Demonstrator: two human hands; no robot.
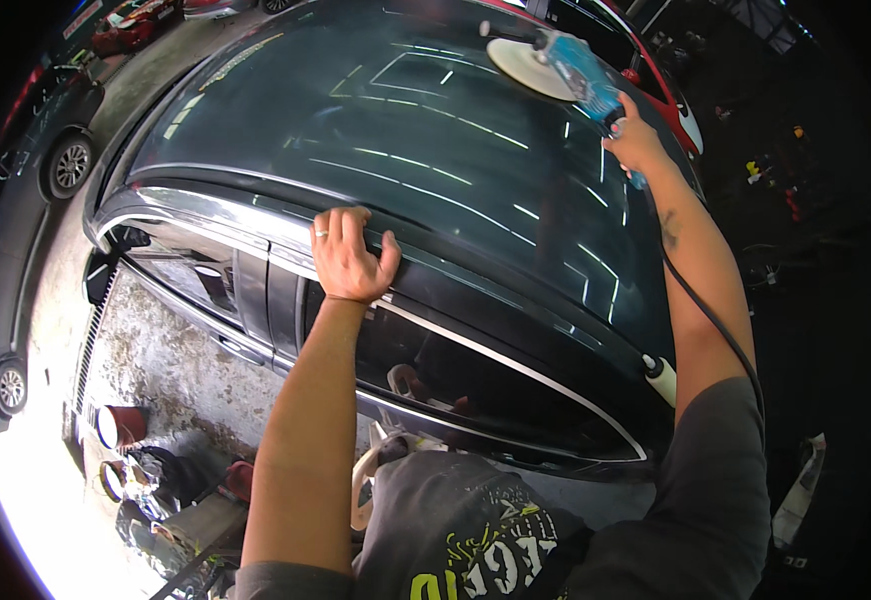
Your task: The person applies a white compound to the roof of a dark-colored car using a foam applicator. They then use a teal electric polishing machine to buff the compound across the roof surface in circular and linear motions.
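Observation:
My right hand (pixel 639 142) is wrapped round the rear handle of a blue-green electric polisher (pixel 583 75). The polisher's round pale pad (pixel 530 68) meets the far right part of a dark, glossy car roof (pixel 395 130). From the handle a black power cord (pixel 707 312) runs back along my right arm. My left hand (pixel 353 255), a ring on one finger, rests on the near edge of the roof. Its fingers lie over the side rail and the thumb is spread apart. A white bottle with a black cap (pixel 659 377) stands near the rear side window.
Along the far left is a dark grey car (pixel 25 220); a red car (pixel 645 60) is beyond the roof. On the stained floor by the near side lie a reddish bucket (pixel 121 426) and a heap of dark items (pixel 160 480). Strip lights reflect in the roof.

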